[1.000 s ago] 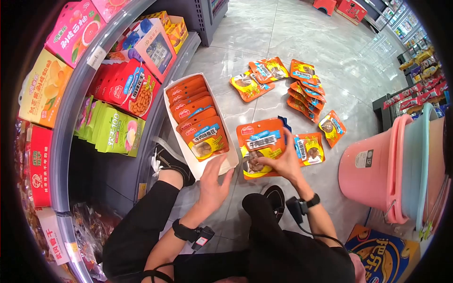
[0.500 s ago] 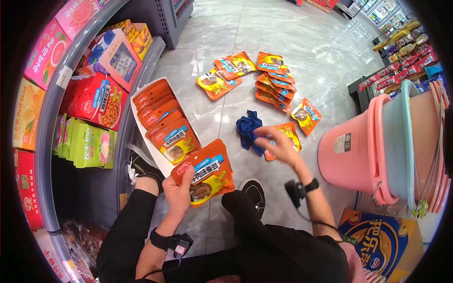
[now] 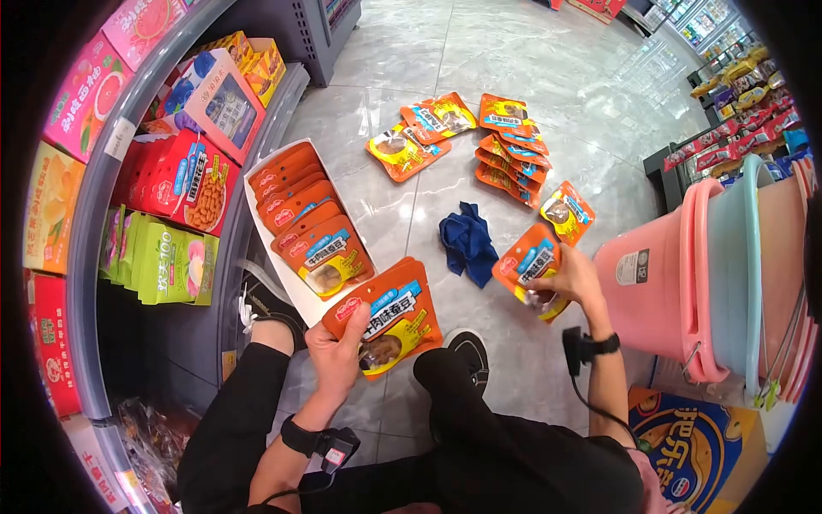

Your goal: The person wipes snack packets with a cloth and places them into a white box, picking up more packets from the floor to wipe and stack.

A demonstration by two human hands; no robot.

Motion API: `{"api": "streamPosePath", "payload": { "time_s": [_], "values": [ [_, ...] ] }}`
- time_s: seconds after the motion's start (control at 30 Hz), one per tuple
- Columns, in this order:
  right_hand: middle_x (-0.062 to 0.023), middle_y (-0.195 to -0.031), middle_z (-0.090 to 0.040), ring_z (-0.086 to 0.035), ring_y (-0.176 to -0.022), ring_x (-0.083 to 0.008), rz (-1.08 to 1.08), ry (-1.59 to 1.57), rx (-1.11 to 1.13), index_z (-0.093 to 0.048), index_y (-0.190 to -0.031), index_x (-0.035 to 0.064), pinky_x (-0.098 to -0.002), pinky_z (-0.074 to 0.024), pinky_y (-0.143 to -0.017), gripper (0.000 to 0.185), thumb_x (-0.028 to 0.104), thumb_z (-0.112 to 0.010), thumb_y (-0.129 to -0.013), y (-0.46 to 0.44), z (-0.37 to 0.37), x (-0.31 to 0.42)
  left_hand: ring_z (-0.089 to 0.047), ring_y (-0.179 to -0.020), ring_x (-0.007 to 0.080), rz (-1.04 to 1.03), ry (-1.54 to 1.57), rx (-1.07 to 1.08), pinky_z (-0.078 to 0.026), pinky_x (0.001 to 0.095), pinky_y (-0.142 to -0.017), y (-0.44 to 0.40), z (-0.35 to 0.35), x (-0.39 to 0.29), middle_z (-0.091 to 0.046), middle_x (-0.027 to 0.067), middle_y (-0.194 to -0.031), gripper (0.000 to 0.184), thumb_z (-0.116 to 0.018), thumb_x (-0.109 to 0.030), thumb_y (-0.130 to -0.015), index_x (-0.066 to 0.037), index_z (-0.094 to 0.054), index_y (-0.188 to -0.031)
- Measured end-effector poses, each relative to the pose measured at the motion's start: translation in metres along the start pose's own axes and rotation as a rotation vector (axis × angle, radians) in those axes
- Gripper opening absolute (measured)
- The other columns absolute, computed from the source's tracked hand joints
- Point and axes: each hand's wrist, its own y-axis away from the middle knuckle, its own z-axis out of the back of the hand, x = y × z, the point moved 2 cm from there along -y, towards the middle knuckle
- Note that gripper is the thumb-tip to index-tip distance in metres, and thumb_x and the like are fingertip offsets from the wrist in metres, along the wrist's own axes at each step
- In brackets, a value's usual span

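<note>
The left thumb (image 3: 363,317) presses flat on the front of a small stack of orange packets (image 3: 398,301), at its lower left corner, the other fingers hidden behind; so the left hand (image 3: 336,355) is clamped on the stack, which spreads up and to the right from the grip, printed side up. The right hand (image 3: 584,278) grips a single orange packet (image 3: 521,259) by its right edge, thumb across the lower front; most of the packet extends left of the fingers, and whether it touches the floor I cannot tell. Just beyond the left-hand stack stands a white box (image 3: 301,301) holding a row of matching packets (image 3: 332,259), leaning one behind another. Between the box and the right hand lies a crumpled blue cloth (image 3: 467,242) on the tiled floor (image 3: 402,60). A loose packet (image 3: 569,214) lies just above the right hand, with a fanned pile (image 3: 514,158) and a small overlapping group (image 3: 419,133) farther off. Pink buckets (image 3: 646,283) stand at the right, a stocked shelf (image 3: 111,257) at the left.
</note>
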Motion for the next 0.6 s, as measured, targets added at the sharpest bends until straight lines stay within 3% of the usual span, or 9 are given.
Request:
{"api": "streamPosePath", "payload": {
  "time_s": [0.07, 0.2, 0.27, 0.3, 0.33, 0.47, 0.53, 0.57, 0.6],
  "values": [
    [-0.0106, -0.085, -0.064, -0.063, -0.081, -0.0208, 0.203, -0.812, 0.035, -0.055, -0.103, -0.0027, -0.0341, -0.0485, -0.078, 0.073, 0.034, -0.087, -0.049, 0.025, 0.022, 0.025, -0.055, -0.076, 0.0053, 0.002, 0.003, -0.004, -0.045, 0.0211, -0.069, 0.0, -0.01, -0.001, -0.065, 0.0032, -0.085, 0.02, -0.064, -0.013, -0.085, 0.004, -0.065, -0.094],
    [-0.0133, -0.099, -0.062, -0.059, -0.094, -0.02, 0.411, -0.916, 0.112, -0.051, -0.11, -0.0023, -0.0323, -0.0455, -0.084, 0.078, 0.034, -0.086, -0.051, 0.059, 0.016, 0.106, -0.055, -0.078, 0.0057, 0.025, 0.091, -0.028, -0.045, 0.0214, -0.07, 0.003, -0.027, 0.001, -0.064, 0.0031, -0.089, 0.023, -0.063, -0.015, -0.086, 0.004, -0.064, -0.098],
    [-0.0139, -0.105, -0.058, -0.057, -0.097, -0.0197, 0.57, -0.789, -0.14, -0.049, -0.112, -0.0028, -0.0321, -0.0444, -0.086, 0.081, 0.034, -0.087, -0.051, 0.058, 0.004, 0.135, -0.055, -0.078, 0.0061, 0.026, 0.124, -0.052, -0.045, 0.0214, -0.07, 0.007, -0.03, 0.006, -0.064, 0.0036, -0.089, 0.026, -0.061, -0.019, -0.088, 0.004, -0.063, -0.099],
    [-0.0142, -0.106, -0.056, -0.056, -0.098, -0.0199, 0.655, -0.829, -0.129, -0.049, -0.113, -0.0028, -0.0314, -0.0441, -0.086, 0.082, 0.034, -0.087, -0.05, 0.054, 0.0, 0.144, -0.056, -0.078, 0.0064, 0.031, 0.162, -0.067, -0.045, 0.0214, -0.07, 0.008, -0.029, 0.007, -0.064, 0.0041, -0.089, 0.028, -0.059, -0.022, -0.089, 0.005, -0.063, -0.099],
    [-0.0128, -0.102, -0.059, -0.059, -0.093, -0.019, 0.593, -1.052, 0.135, -0.051, -0.112, -0.0014, -0.0303, -0.0454, -0.083, 0.079, 0.034, -0.087, -0.051, 0.053, -0.006, 0.154, -0.056, -0.078, 0.0064, 0.025, 0.161, -0.072, -0.045, 0.0214, -0.07, 0.008, -0.028, 0.005, -0.064, 0.0041, -0.089, 0.028, -0.059, -0.022, -0.089, 0.005, -0.063, -0.099],
    [-0.0075, -0.096, -0.064, -0.06, -0.087, -0.0132, 0.528, -1.168, 0.291, -0.055, -0.107, 0.0005, -0.0269, -0.0476, -0.078, 0.068, 0.028, -0.087, -0.054, 0.059, -0.013, 0.17, -0.056, -0.086, 0.0092, 0.059, 0.278, -0.037, -0.045, 0.0245, -0.078, 0.01, -0.014, 0.014, -0.063, 0.0067, -0.097, 0.044, -0.051, -0.035, -0.093, 0.006, -0.058, -0.106],
    [-0.0055, -0.094, -0.065, -0.06, -0.085, -0.011, 0.485, -1.217, 0.301, -0.056, -0.106, 0.0009, -0.0258, -0.0482, -0.077, 0.064, 0.026, -0.086, -0.055, 0.058, -0.016, 0.167, -0.054, -0.098, 0.0123, -0.078, 0.292, 0.181, -0.043, 0.0275, -0.086, 0.011, -0.015, 0.013, -0.058, 0.009, -0.11, 0.054, -0.062, -0.037, -0.085, 0.006, -0.05, -0.117],
    [-0.0045, -0.094, -0.065, -0.06, -0.084, -0.0096, 0.473, -1.245, 0.324, -0.057, -0.104, 0.0011, -0.0253, -0.0484, -0.077, 0.061, 0.025, -0.086, -0.055, 0.057, -0.016, 0.165, -0.05, -0.108, 0.0162, 0.112, 0.033, 0.365, -0.04, 0.0304, -0.093, 0.01, -0.006, 0.011, -0.051, 0.0101, -0.122, 0.074, -0.075, -0.034, -0.073, 0.003, -0.04, -0.126],
    [-0.0036, -0.094, -0.065, -0.06, -0.084, -0.0083, 0.46, -1.274, 0.349, -0.058, -0.102, 0.0013, -0.0247, -0.0486, -0.076, 0.059, 0.024, -0.086, -0.056, 0.056, -0.017, 0.164, -0.05, -0.108, 0.0162, 0.113, 0.035, 0.37, -0.04, 0.0304, -0.093, 0.008, -0.005, 0.013, -0.051, 0.0101, -0.122, 0.074, -0.075, -0.034, -0.073, 0.003, -0.04, -0.126]
  ]
}}
